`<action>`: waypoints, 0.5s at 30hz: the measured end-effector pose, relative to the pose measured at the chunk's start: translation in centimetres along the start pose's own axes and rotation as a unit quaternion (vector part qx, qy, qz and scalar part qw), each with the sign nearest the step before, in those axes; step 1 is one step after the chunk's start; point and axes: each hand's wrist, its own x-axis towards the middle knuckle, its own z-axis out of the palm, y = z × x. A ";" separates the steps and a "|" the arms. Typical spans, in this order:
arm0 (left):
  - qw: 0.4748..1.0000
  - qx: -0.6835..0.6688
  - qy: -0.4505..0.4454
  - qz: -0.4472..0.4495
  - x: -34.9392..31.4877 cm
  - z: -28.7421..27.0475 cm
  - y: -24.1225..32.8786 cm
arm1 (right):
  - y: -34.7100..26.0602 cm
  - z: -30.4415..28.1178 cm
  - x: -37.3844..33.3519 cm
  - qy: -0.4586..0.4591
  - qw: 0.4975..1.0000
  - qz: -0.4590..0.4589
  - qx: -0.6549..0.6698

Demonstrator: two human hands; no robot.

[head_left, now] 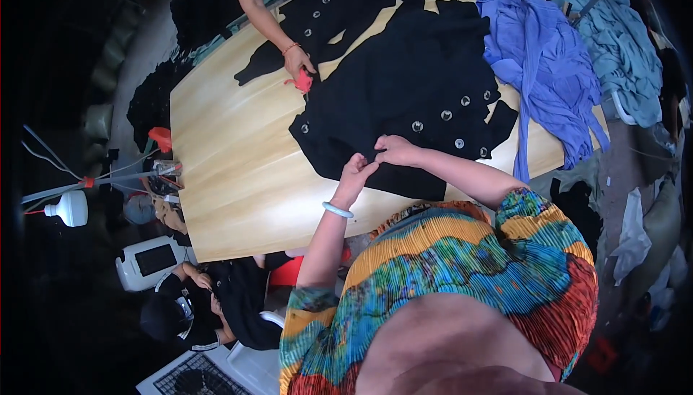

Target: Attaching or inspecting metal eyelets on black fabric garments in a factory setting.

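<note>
Nearest my camera: my pleated multicoloured blouse. Beyond it, my left hand and right hand meet fingertip to fingertip, both pinched shut on the near edge of the black buttoned garment, which spreads away from my grip across the wooden table. Past the garment, a co-worker's hand holds red snips.

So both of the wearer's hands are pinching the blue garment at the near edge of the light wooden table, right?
Not quite. In the head view the left hand and right hand pinch the black buttoned garment, at the near edge of the light wooden table. The blue garment lies untouched further right.
</note>
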 end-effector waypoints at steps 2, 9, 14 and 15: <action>0.998 0.055 0.017 0.010 0.1 0.1 0.0 | 0.2 0.5 0.3 0.007 1.000 -0.009 0.003; 0.988 0.114 0.081 0.066 0.7 0.5 -0.5 | 0.2 -0.6 0.6 -0.065 0.997 -0.029 0.017; 0.983 0.131 0.114 0.068 1.1 0.8 -0.3 | -0.9 -2.4 0.7 -0.135 0.990 -0.025 -0.036; 0.981 0.137 0.119 0.068 1.1 0.7 -0.1 | -1.1 -2.6 0.6 -0.146 0.988 -0.017 -0.039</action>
